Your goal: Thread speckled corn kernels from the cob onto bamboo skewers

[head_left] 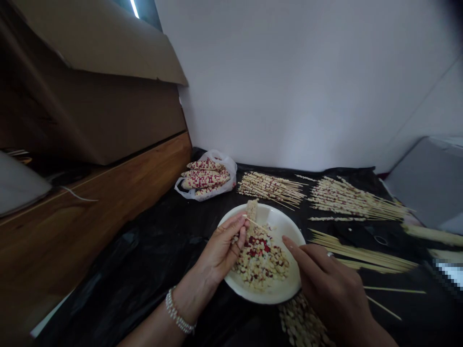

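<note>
Kernel [245, 216] sits pinched in the left hand [219, 246], against a stick [256, 223] seemingly gripped by the right hand [331, 279]. It should be light, firm, slippery, best held by its sides; the stick, stiff but snappable. The bowl [295, 226] rim crowds both hands; black plastic [144, 270] gives room leftward.

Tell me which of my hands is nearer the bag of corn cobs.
Left. The left hand is over the left side of the bowl, with the bag just beyond it; the right hand is farther away, by the bowl's right side.
</note>
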